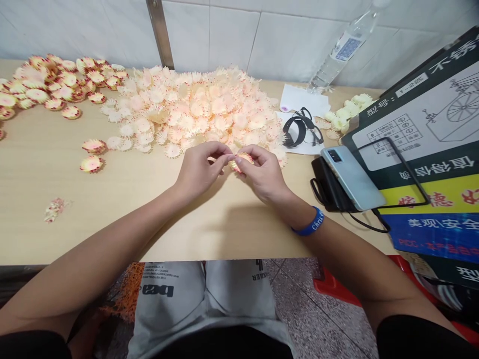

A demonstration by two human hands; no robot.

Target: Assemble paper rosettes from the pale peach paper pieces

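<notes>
Showing below the near edge of the worktop, grey shorts lie over a speckled floor. Just past that edge, near the middle, the left hand and the right hand meet, with a blue wristband on the right wrist. Their grip is pressed together: the right thumb and forefinger pinch a small peach flower head with red-tipped petals, while the left fingertips press against its side, so it sits partly hidden between the hands. Toward the worktop's right edge, a smartphone lies on a black pouch, beside a printed cardboard box. Loose rosettes lie left of the hands, and a large heap of pale peach flower heads spreads just beyond them, with red-rimmed ones in the far left corner. Along the far edge are a black band on white paper, cream flower heads and a plastic water bottle, before a white tile wall.
</notes>
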